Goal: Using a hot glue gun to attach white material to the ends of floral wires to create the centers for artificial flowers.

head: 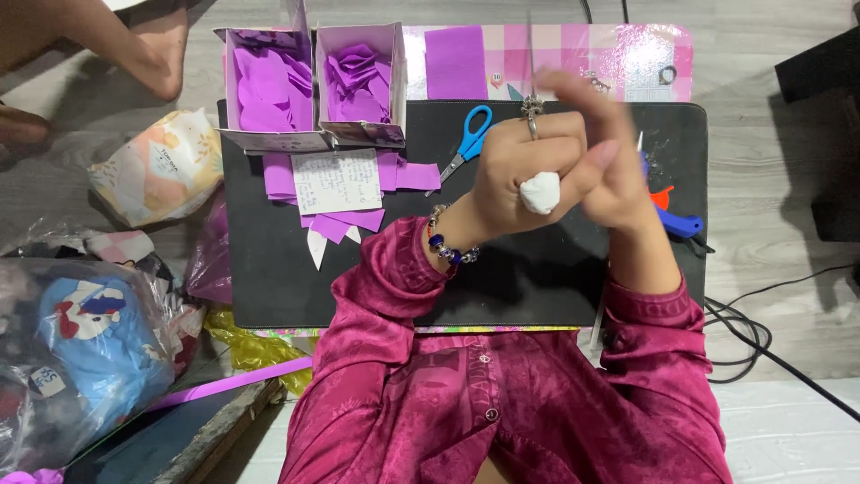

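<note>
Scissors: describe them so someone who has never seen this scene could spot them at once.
Find the black mat in the middle. Near its top edge, just right of the two boxes of purple paper, lie the scissors. Their bright blue handles set them apart from the purple scraps around.

Two hands work over the black surface (287, 269): the left hand (520, 175) and the right hand (618, 170). Two open cardboard boxes (309, 134) stand side by side, each filled with purple paper pieces. One pair of blue-handled scissors (468, 139) lies there. One white lump (540, 192) sits in the left hand, one thin wire (530, 54) stands above it. One handwritten note (337, 180), one blue glue gun (676, 222), one bead bracelet (445, 240).
</note>
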